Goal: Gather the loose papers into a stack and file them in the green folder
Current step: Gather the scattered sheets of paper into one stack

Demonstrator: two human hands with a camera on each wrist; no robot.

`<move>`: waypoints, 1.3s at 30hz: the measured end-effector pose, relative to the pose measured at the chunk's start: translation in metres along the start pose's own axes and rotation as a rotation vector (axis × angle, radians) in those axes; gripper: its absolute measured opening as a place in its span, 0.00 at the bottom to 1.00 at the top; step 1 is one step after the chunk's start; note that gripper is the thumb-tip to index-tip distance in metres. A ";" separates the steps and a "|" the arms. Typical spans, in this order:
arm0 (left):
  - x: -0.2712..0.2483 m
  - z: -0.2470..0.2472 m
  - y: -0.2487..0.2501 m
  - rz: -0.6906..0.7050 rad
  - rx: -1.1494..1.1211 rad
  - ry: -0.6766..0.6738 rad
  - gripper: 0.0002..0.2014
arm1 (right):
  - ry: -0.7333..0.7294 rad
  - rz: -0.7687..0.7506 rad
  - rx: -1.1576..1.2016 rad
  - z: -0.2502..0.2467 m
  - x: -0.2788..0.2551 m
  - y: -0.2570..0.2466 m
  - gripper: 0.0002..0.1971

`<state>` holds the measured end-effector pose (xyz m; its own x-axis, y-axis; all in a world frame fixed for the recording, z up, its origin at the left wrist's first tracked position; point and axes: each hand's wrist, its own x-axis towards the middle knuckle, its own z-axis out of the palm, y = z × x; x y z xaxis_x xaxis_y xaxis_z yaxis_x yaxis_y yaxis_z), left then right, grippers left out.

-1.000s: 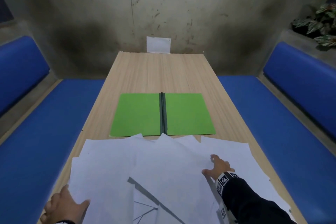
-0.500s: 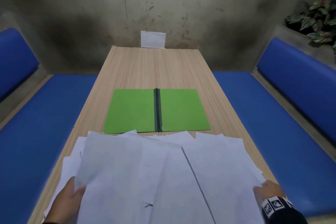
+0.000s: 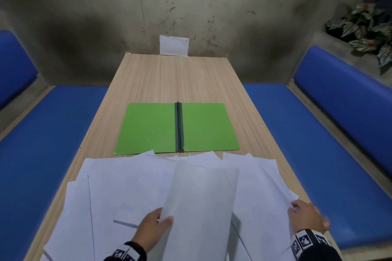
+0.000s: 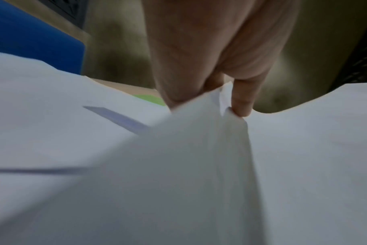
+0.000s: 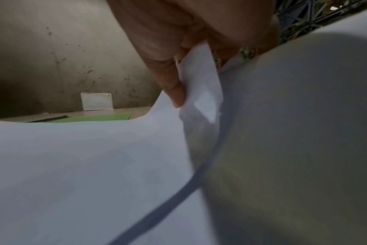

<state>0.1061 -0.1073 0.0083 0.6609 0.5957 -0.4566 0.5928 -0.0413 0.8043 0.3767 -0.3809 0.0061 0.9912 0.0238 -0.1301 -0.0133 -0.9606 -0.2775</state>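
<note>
The table (image 3: pixel 176 78) runs up the middle of the head view. On it the folder (image 3: pixel 148 129) lies open and flat at frame centre, with nothing filed in it. The papers (image 3: pixel 127 186) fill the lower half of the frame, fanned and overlapping, their far corners just over the folder's near edge. By my reading the gathering is under way but no squared stack exists, and filing has not begun.

The left hand (image 3: pixel 153 229), at lower centre, pinches the edge of a raised sheet (image 3: pixel 201 207) that stands up from the spread; the left wrist view shows thumb and fingers (image 4: pixel 242 102) clamped on that paper edge. The right hand (image 3: pixel 307 218), at lower right, pinches the right margin of the papers, its thumb and fingers closed on an edge in the right wrist view.

Half a second ago the left hand was at the lower left corner of the frame, holding a wide sheet by its left side; it now sits near lower centre, and the lifted paper has swung toward the right, standing steeper. The right hand has stayed at the lower right edge. The folder has not been touched.
</note>
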 end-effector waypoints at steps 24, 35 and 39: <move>0.001 0.023 0.007 -0.213 -0.564 -0.179 0.17 | -0.727 0.000 0.399 0.042 -0.042 -0.046 0.20; 0.000 0.015 -0.003 -0.051 -0.254 0.046 0.26 | -0.873 0.007 0.717 0.019 -0.096 -0.098 0.47; -0.002 0.002 0.008 0.112 -0.230 0.144 0.46 | -0.888 -0.071 0.805 0.012 -0.095 -0.108 0.36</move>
<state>0.1103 -0.1107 0.0149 0.6341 0.7064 -0.3144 0.3888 0.0601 0.9193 0.2826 -0.2767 0.0373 0.5603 0.5565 -0.6134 -0.3540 -0.5086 -0.7848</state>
